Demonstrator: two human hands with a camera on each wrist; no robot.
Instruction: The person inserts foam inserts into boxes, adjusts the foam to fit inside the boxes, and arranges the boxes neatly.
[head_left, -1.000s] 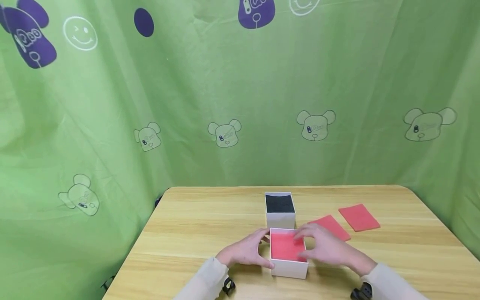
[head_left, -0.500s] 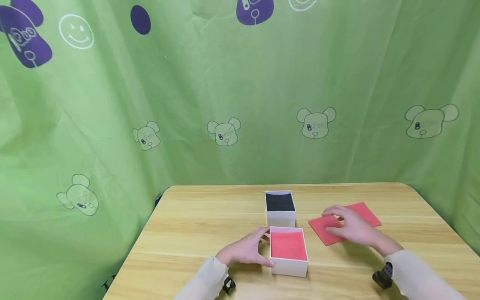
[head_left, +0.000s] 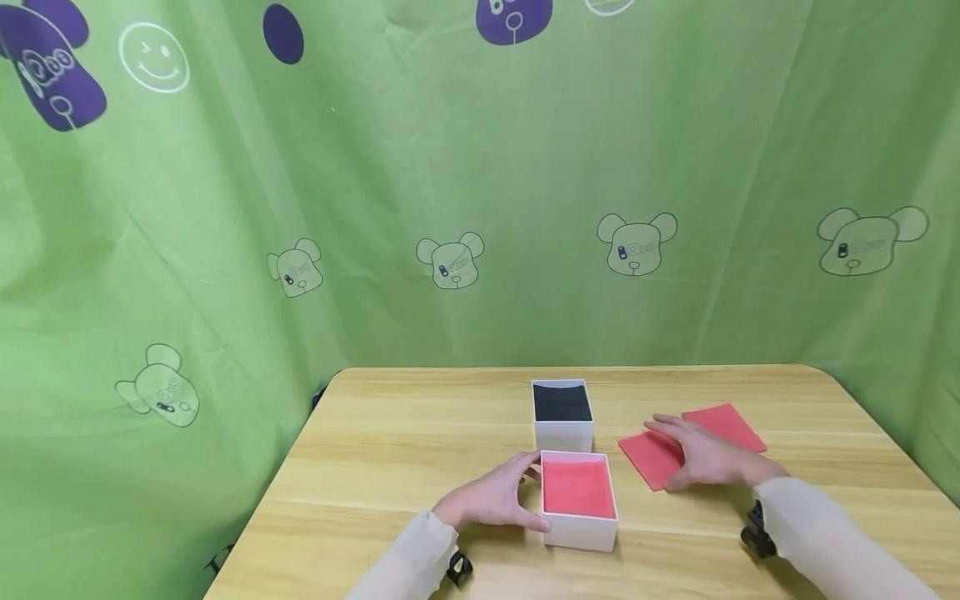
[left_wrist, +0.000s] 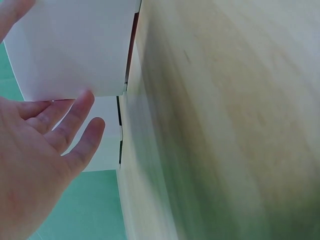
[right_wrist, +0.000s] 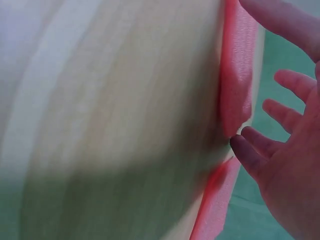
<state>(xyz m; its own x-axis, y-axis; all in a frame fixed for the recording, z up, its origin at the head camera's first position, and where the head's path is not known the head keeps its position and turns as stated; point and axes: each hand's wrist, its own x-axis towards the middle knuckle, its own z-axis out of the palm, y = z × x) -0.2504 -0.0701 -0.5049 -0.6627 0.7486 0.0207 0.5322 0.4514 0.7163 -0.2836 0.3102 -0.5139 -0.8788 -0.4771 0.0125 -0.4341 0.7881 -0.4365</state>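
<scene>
My left hand (head_left: 491,497) holds the near white box (head_left: 581,533) at its left side, thumb at the front corner and fingertips at the back corner. In the left wrist view the fingertips meet the edge of the box wall (left_wrist: 70,50). A red sheet (head_left: 577,487) lies inside this box. My right hand (head_left: 705,454) spans a red foam sheet (head_left: 647,458) on the table, thumb by its near edge and fingers toward its far corner. The right wrist view has the spread fingers right at the end of that thick, soft sheet (right_wrist: 237,65).
Just behind the near box stands another white box (head_left: 564,437) with a black lining or sheet (head_left: 562,404) in it. A second red foam sheet (head_left: 726,423) lies beyond my right hand. Green printed cloth (head_left: 525,167) hangs behind the wooden table (head_left: 375,467).
My right hand has left the near box, moved right to the red foam sheet and come down over it. The left hand keeps its place on the box.
</scene>
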